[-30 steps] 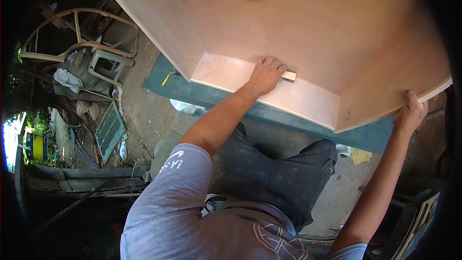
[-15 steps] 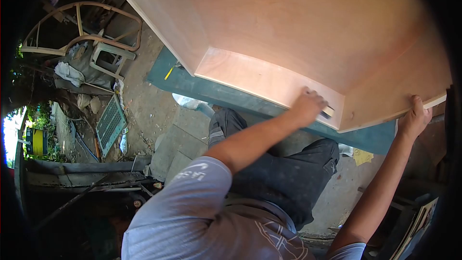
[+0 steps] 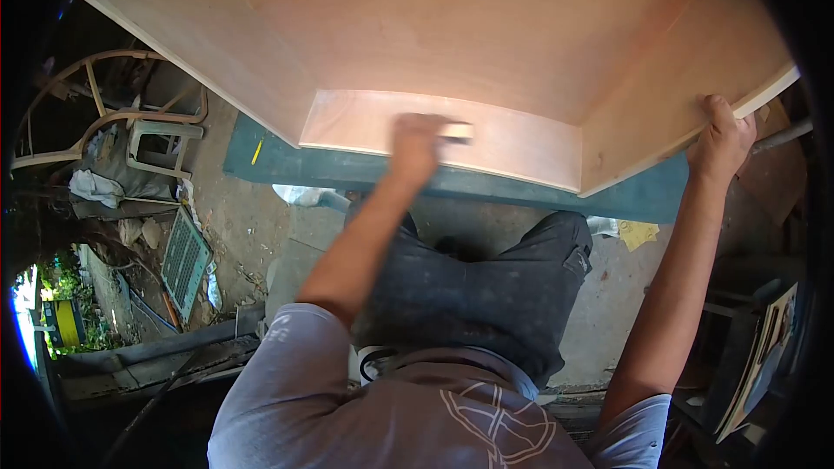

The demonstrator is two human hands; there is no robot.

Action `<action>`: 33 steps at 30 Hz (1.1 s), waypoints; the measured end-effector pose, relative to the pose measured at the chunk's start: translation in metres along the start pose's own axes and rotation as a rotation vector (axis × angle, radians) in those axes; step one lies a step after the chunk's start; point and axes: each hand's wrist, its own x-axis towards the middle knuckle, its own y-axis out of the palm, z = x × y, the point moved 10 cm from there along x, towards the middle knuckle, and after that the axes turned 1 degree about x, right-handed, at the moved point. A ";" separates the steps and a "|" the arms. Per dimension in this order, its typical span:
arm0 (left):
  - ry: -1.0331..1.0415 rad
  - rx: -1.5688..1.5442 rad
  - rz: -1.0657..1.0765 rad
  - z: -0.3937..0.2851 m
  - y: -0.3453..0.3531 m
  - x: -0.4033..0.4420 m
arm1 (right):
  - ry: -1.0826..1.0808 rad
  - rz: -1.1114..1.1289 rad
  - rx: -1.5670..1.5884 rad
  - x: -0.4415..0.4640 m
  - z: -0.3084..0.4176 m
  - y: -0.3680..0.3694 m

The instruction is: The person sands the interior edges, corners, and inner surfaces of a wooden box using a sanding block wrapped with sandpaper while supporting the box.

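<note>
My left hand [image 3: 417, 149], blurred by motion, is closed round a small sanding block [image 3: 457, 132], pale with a dark edge. The block rests against the near inner side of a large open wooden cabinet [image 3: 365, 126], left of that side's middle. With my right hand [image 3: 724, 135] I grip the front edge of the cabinet's right side panel [image 3: 660, 104], thumb on top; the fingers' undersides are hidden. Beneath the cabinet is a green work surface [image 3: 347, 170].
A yellow pencil-like stick [image 3: 257, 151] lies on the green surface. To the left are a plastic stool [image 3: 161, 132], a curved wooden frame [image 3: 95, 87] and a green plastic grate [image 3: 185, 262]. Leaning boards [image 3: 760, 365] stand at the lower right; a yellow paper [image 3: 638, 234] lies on the floor.
My left hand has slid the sanding block leftward along the near inner side. My right hand keeps its grip on the panel edge. The whole view has shifted and turned a little.
</note>
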 end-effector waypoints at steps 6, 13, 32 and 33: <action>0.217 -0.064 0.068 -0.119 0.076 0.004 | 0.005 0.050 -0.047 0.006 -0.010 -0.010; -0.027 0.144 -0.024 0.077 -0.055 -0.040 | 0.005 0.019 -0.035 -0.005 0.000 0.001; 0.043 0.018 -0.031 -0.021 -0.006 -0.030 | 0.009 0.012 -0.047 -0.002 0.001 -0.001; 0.045 -0.073 -0.003 -0.052 0.019 -0.022 | 0.027 0.012 -0.060 -0.002 -0.003 -0.004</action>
